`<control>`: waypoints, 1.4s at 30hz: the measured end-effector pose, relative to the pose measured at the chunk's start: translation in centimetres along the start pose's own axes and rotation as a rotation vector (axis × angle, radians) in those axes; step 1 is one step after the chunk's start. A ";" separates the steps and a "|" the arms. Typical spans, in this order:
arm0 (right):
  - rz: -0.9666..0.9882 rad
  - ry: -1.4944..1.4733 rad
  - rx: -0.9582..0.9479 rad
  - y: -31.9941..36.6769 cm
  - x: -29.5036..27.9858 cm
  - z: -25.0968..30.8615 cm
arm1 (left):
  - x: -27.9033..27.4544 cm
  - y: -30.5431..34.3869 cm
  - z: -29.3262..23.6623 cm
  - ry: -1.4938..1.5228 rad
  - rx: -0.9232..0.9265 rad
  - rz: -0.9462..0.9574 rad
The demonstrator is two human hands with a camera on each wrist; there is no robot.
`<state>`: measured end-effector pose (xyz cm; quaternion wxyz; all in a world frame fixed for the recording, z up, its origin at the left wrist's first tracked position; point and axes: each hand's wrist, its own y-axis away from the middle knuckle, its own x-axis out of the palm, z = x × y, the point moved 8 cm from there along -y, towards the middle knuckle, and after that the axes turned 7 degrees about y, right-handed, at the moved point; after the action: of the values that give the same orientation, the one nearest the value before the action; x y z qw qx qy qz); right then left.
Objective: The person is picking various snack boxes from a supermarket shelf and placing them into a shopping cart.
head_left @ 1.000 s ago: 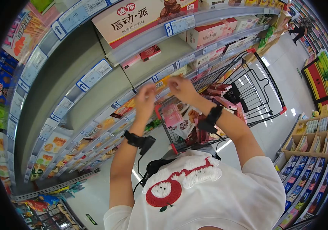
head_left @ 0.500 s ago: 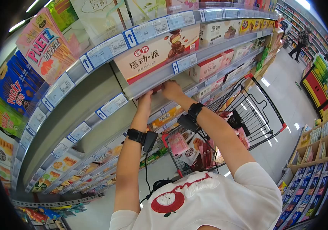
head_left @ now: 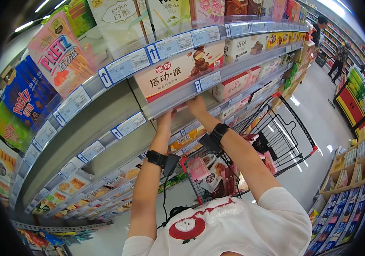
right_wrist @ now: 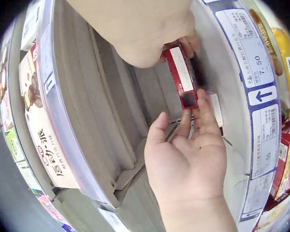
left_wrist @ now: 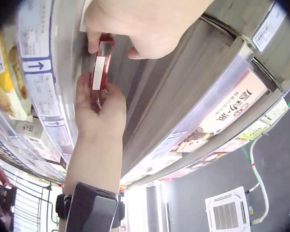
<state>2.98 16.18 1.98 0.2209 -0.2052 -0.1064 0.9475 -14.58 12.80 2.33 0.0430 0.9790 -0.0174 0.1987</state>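
In the wrist views a small red box (right_wrist: 181, 75) with a white strip stands between both hands inside a grey shelf bay. My right hand (left_wrist: 102, 104) grips one end of it, fingers and thumb on either side. At the other end is my left hand (right_wrist: 188, 154), palm showing, thumb held apart and fingers extended with their tips at the box. Both hands (head_left: 197, 106) are under the shelf that carries a large biscuit carton (head_left: 178, 70) in the head view; the shelf edge partly hides them. Part of a pale box (right_wrist: 216, 113) shows beyond the left fingertips.
A wire shopping cart (head_left: 284, 123) with several packages stands beside the shelves at right. Priced shelf edges (head_left: 131, 123) curve above and below the arms. Pretzel stick boxes (head_left: 61, 55) fill the upper left. Two people (head_left: 340, 57) are down the aisle.
Both hands rose from in front of the lower shelves and reached into the bay at the red box. The head view tilted up, and the right hand has come onto the box.
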 end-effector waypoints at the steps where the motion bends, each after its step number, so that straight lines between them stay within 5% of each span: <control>1: 0.017 -0.045 0.021 -0.2 0.3 -0.5 | -0.1 -0.3 0.1 0.001 0.016 0.008; 8: 0.080 -0.209 0.063 1.0 -0.3 -0.7 | 0.3 2.5 -2.3 0.114 0.218 -0.024; 14: 0.589 -0.942 0.144 9.5 -3.3 4.5 | -1.3 5.8 -1.3 0.099 0.264 -0.011; 17: 0.723 -1.060 0.193 13.2 -5.3 3.7 | 0.4 9.2 -2.1 0.116 0.242 0.069; 26: 0.641 -0.848 0.386 22.0 -11.1 -2.4 | 2.1 15.5 5.6 -0.187 0.228 0.185; 27: 0.619 -0.814 0.400 22.9 -11.1 -3.7 | 2.8 16.7 6.6 -0.050 0.087 0.163; 30: 0.561 -0.716 0.452 24.8 -11.9 -6.0 | 2.2 17.5 11.9 -0.190 0.119 0.194; 31: 0.547 -0.687 0.472 25.3 -12.1 -6.5 | 1.6 17.9 14.5 -0.205 0.000 0.192; 35: 0.534 -0.120 0.211 27.0 -11.5 -14.7 | -0.5 19.0 21.4 -0.507 0.100 0.158; 42: 0.483 0.163 0.162 26.3 -17.1 -16.9 | 6.2 21.4 22.4 -0.405 -0.190 0.153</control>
<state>14.46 -13.04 -14.92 0.0120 -0.2821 0.0399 0.9585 -1.26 -10.66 -14.16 0.1155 0.9862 -0.1183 -0.0015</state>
